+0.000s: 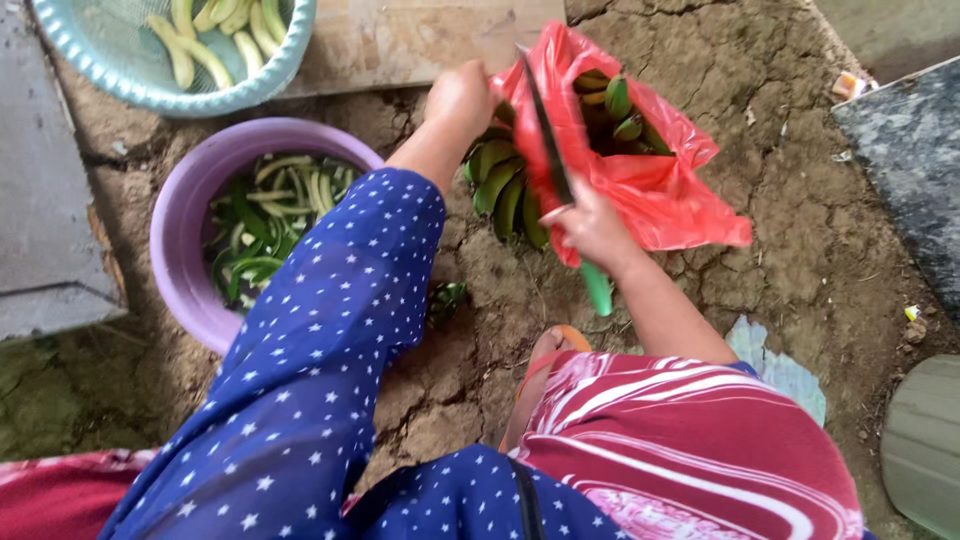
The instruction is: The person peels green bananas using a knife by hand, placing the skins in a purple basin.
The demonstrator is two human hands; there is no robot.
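Note:
My left hand reaches into a red plastic bag on the dirt ground and grips a bunch of green bananas. More green bananas lie inside the bag. My right hand holds a knife with a green handle; its dark blade points up across the bag's edge, close to the bunch. A blue sleeve with white stars covers my left arm.
A purple basin at the left holds green peels. A light blue basket at the top left holds peeled pale bananas. A wooden board lies behind the bag. Grey slabs sit at both sides.

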